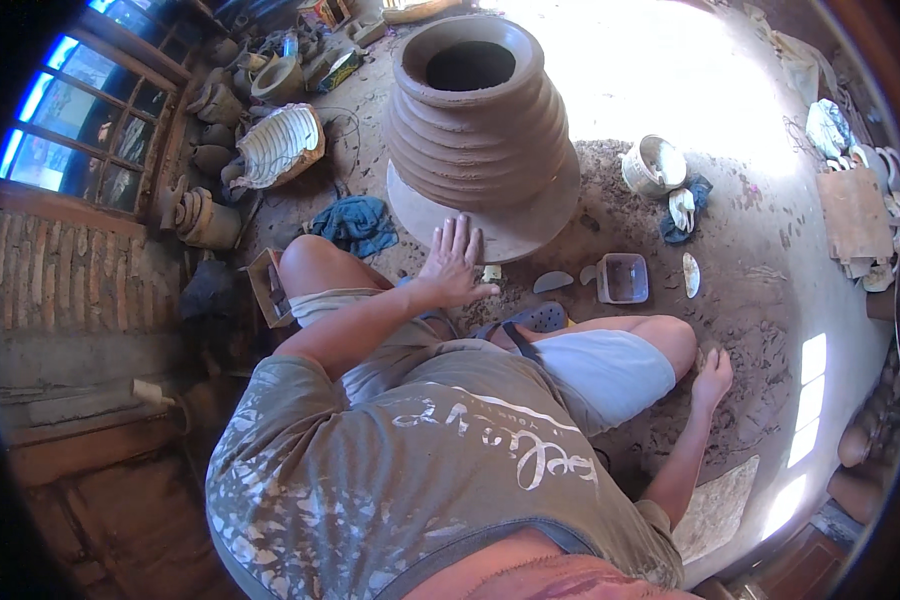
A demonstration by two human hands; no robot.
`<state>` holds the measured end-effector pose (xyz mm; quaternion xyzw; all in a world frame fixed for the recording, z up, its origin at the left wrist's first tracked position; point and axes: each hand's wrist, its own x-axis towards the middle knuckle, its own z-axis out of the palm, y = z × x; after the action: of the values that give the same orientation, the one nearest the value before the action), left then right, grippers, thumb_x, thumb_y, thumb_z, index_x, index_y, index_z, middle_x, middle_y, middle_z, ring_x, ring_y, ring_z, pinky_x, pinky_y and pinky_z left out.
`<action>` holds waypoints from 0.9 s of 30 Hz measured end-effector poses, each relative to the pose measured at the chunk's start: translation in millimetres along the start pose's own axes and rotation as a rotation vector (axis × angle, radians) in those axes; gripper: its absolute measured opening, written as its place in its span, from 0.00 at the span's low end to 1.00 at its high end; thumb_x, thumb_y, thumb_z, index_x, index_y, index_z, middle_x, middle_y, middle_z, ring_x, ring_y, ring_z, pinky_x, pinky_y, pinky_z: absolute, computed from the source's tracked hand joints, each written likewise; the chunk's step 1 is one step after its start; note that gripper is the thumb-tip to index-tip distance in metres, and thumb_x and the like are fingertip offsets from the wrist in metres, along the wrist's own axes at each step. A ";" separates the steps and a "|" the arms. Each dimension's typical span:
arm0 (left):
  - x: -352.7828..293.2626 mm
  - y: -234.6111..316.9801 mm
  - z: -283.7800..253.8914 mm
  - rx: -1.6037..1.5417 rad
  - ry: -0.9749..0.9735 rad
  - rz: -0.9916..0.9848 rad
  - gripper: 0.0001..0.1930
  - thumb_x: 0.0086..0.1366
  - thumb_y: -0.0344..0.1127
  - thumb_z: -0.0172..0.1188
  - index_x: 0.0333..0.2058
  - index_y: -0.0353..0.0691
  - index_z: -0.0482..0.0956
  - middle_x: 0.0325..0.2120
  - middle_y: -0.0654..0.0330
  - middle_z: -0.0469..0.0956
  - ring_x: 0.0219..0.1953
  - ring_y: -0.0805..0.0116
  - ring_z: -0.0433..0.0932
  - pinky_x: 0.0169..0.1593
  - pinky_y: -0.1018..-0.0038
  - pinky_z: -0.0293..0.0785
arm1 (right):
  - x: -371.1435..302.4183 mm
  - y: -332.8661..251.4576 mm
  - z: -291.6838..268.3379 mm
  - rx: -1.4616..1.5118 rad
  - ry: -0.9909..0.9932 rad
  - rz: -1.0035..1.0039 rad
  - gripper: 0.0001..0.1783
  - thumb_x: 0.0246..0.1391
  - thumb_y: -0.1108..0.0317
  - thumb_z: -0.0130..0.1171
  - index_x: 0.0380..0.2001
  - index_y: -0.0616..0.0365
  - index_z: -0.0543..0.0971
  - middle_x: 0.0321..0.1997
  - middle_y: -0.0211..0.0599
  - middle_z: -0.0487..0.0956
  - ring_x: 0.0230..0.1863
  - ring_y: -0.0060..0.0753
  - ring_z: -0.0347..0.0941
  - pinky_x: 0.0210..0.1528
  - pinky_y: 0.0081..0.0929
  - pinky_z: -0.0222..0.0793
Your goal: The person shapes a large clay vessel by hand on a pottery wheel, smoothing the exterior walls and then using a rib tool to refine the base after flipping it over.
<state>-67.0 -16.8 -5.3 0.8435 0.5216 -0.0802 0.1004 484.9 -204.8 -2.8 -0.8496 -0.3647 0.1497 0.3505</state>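
A large ribbed clay pot (475,130) with a wide round mouth stands upright on a round turning disc (515,240) in front of me. My left hand (453,265) is open, its fingers stretched out on the near edge of the disc, just below the pot's base. Off to the right, beside my right knee, my right hand (712,376) is low over the clay-smeared floor with its fingers curled. What it holds, if anything, I cannot make out.
Right of the disc are a clay-smeared bucket (654,166), a dark cloth (686,212), a square plastic tub (623,278) and flat scrapers (553,282). A blue cloth (355,226) lies to the left. Beyond it are a ridged mould (280,146) and several pots by the window.
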 end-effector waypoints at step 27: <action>-23.5 -0.3 -51.3 -1.521 -0.485 0.122 0.33 0.84 0.62 0.35 0.50 0.36 0.79 0.35 0.59 0.84 0.32 0.71 0.84 0.36 0.74 0.79 | -166.0 -302.2 159.5 0.218 -0.826 -0.468 0.21 0.62 0.66 0.67 0.54 0.68 0.81 0.49 0.57 0.84 0.50 0.56 0.83 0.52 0.43 0.78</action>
<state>-76.2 -24.0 49.9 0.5300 0.3500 0.1219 0.7627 133.6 -99.9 96.7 -0.5726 -0.6368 0.4289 0.2875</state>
